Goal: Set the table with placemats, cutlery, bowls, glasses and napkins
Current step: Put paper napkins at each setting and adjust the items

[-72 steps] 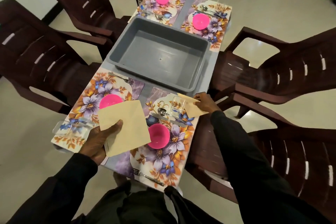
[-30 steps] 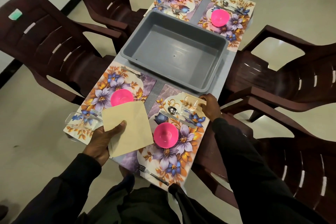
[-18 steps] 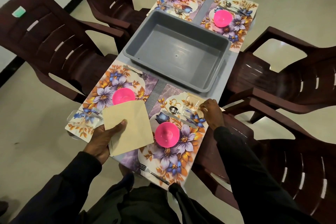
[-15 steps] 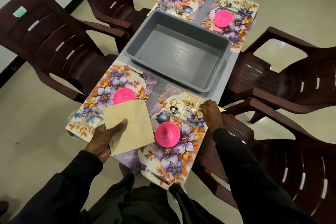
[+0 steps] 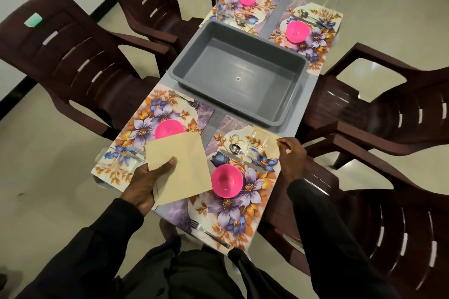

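Four floral placemats lie on the table, each with a pink bowl. On the near right placemat (image 5: 245, 211) are a pink bowl (image 5: 227, 183), a spoon (image 5: 237, 149), a knife (image 5: 243, 161), a fork (image 5: 209, 230) and a clear glass (image 5: 258, 141). A beige napkin (image 5: 273, 147) lies at this mat's right edge beside the glass, and my right hand (image 5: 292, 156) pinches its edge with curled fingers. My left hand (image 5: 151, 183) grips a stack of beige napkins (image 5: 184, 170) above the gap between the two near mats, partly hiding the near left pink bowl (image 5: 168, 128).
An empty grey tub (image 5: 295, 94) takes up the table's middle. The near left placemat (image 5: 143, 126) has a glass (image 5: 116, 158) and a fork (image 5: 184, 99). Dark brown plastic chairs stand on the left (image 5: 73, 56) and the right (image 5: 401, 109).
My right hand has lowered its napkin from above the glass onto the near right mat's edge and stays on it. My left hand still holds the napkin stack in about the same place.
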The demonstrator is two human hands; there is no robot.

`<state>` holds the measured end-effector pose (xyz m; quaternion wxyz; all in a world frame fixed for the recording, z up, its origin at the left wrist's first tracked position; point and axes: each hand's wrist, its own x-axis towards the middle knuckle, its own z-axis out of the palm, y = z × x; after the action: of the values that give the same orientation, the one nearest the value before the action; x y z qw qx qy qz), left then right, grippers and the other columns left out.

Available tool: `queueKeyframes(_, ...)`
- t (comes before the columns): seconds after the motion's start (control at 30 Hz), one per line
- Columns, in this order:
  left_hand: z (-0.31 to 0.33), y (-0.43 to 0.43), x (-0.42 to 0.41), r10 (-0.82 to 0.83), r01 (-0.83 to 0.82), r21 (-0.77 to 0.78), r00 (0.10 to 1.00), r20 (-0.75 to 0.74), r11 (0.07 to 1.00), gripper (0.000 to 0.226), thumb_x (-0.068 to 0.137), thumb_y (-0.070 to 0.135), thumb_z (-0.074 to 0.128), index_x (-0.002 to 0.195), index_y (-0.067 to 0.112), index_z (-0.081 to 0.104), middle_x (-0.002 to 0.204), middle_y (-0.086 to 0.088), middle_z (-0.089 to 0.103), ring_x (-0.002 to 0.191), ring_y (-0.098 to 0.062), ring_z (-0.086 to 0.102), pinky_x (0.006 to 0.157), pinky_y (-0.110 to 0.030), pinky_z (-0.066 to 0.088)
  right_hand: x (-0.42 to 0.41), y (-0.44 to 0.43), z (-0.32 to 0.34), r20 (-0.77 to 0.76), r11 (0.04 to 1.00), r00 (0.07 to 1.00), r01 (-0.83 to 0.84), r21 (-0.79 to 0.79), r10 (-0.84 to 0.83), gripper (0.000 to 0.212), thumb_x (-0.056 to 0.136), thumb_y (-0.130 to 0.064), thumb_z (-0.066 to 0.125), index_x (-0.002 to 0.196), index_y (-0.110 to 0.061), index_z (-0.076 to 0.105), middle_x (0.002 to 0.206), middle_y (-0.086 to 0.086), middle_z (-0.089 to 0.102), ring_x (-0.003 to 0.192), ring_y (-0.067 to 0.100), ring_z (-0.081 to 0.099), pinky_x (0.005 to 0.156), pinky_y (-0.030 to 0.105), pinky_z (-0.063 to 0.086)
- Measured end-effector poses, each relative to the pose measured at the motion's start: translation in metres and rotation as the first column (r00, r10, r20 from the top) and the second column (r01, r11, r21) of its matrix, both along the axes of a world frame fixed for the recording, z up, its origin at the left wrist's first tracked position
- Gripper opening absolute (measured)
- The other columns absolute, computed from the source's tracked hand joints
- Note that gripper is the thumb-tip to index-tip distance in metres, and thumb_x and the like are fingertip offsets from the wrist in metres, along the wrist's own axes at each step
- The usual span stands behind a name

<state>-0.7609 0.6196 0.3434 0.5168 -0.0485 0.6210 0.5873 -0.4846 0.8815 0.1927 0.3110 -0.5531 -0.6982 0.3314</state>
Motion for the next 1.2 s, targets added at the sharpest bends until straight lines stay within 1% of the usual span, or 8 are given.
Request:
queueKeyframes(0.17, 0.014, 0.006, 0.001, -0.018, 0.01, 0.071, 0.994, 0.111, 0.997, 0.029, 0.1, 0.009, 0.059, 0.128, 0.005, 0.063, 0.106, -0.012, 0.077, 0.083, -0.025, 0.076, 0.062, -0.036, 0.062, -0.024, -0.042, 0.081, -0.224, 0.995, 0.974, 0.044, 0.086, -0.024, 0.009, 0.09, -0.004, 0.073, 0.097, -0.009, 0.075, 0.094, 0.001, 0.073, 0.088, 0.012, 0.07, 0.08, 0.025, 0.056)
queueKeyframes(0.37, 0.024, 0.006, -0.007, -0.133, 0.113, 0.171, 0.985, 0.113, 0.979, 0.042, 0.095, 0.011, 0.063, 0.137, 0.006, 0.06, 0.131, -0.017, 0.068, 0.116, -0.035, 0.067, 0.089, -0.044, 0.06, -0.093, -0.113, 0.148, -0.448, 0.894, 0.877, -0.332, -0.302, 0.174, 0.018, 0.086, -0.014, 0.081, 0.103, -0.01, 0.077, 0.094, -0.005, 0.078, 0.088, 0.01, 0.074, 0.078, 0.023, 0.057)
queueKeyframes(0.5, 0.03, -0.004, -0.02, -0.161, 0.135, 0.205, 0.98, 0.118, 0.969, 0.041, 0.092, 0.012, 0.07, 0.132, 0.005, 0.062, 0.124, -0.018, 0.071, 0.111, -0.035, 0.068, 0.08, -0.041, 0.061, -0.128, -0.144, 0.159, -0.511, 0.81, 0.84, -0.424, -0.405, 0.185, 0.031, 0.081, -0.024, 0.084, 0.109, -0.015, 0.073, 0.105, -0.002, 0.078, 0.098, 0.019, 0.074, 0.089, 0.037, 0.06)
queueKeyframes(0.63, 0.036, -0.031, -0.048, -0.19, 0.158, 0.244, 0.975, 0.114, 0.957, 0.094, 0.051, 0.029, 0.102, 0.132, 0.004, 0.063, 0.126, -0.018, 0.07, 0.111, -0.032, 0.069, 0.082, -0.039, 0.061, -0.157, -0.17, 0.168, -0.453, 0.881, 0.881, -0.319, -0.35, 0.139, 0.029, 0.083, -0.018, 0.084, 0.108, -0.009, 0.074, 0.103, 0.0, 0.078, 0.093, 0.018, 0.075, 0.085, 0.039, 0.062)
queueKeyframes(0.87, 0.031, -0.089, -0.115, -0.177, 0.101, 0.328, 0.962, 0.21, 0.939, 0.039, 0.095, -0.004, 0.06, 0.133, -0.001, 0.06, 0.133, -0.019, 0.066, 0.122, -0.033, 0.064, 0.092, -0.035, 0.059, -0.215, -0.221, 0.181, -0.282, 0.94, 0.943, -0.248, -0.233, 0.179, 0.013, 0.095, -0.028, 0.072, 0.097, -0.017, 0.079, 0.089, 0.001, 0.079, 0.079, 0.023, 0.076, 0.066, 0.044, 0.061)
queueKeyframes(0.97, 0.036, -0.106, -0.142, -0.184, 0.098, 0.347, 0.957, 0.225, 0.933, 0.04, 0.094, -0.003, 0.061, 0.134, 0.001, 0.06, 0.133, -0.017, 0.066, 0.123, -0.032, 0.064, 0.092, -0.035, 0.059, -0.235, -0.237, 0.181, -0.129, 0.959, 0.958, -0.269, -0.092, 0.257, 0.039, 0.102, -0.043, 0.059, 0.085, -0.011, 0.074, 0.072, 0.012, 0.069, 0.064, 0.031, 0.066, 0.055, 0.049, 0.049)
queueKeyframes(1.07, 0.042, -0.121, -0.167, -0.201, 0.105, 0.372, 0.952, 0.23, 0.922, 0.041, 0.094, -0.003, 0.061, 0.135, 0.001, 0.059, 0.132, -0.017, 0.067, 0.122, -0.03, 0.065, 0.091, -0.035, 0.059, -0.258, -0.259, 0.192, -0.105, 0.967, 0.963, -0.253, -0.015, 0.25, 0.022, 0.104, -0.034, 0.057, 0.102, -0.024, 0.077, 0.084, 0.0, 0.075, 0.073, 0.021, 0.068, 0.064, 0.044, 0.054)
queueKeyframes(1.2, 0.049, -0.13, -0.185, -0.19, 0.118, 0.363, 0.967, 0.17, 0.924, 0.035, 0.09, -0.004, 0.067, 0.124, 0.002, 0.066, 0.127, -0.018, 0.07, 0.116, -0.029, 0.068, 0.096, -0.037, 0.058, -0.281, -0.279, 0.205, -0.167, 0.969, 0.955, -0.232, 0.089, 0.244, 0.027, 0.099, -0.026, 0.065, 0.122, -0.016, 0.074, 0.12, -0.006, 0.073, 0.11, 0.009, 0.068, 0.09, 0.038, 0.059)
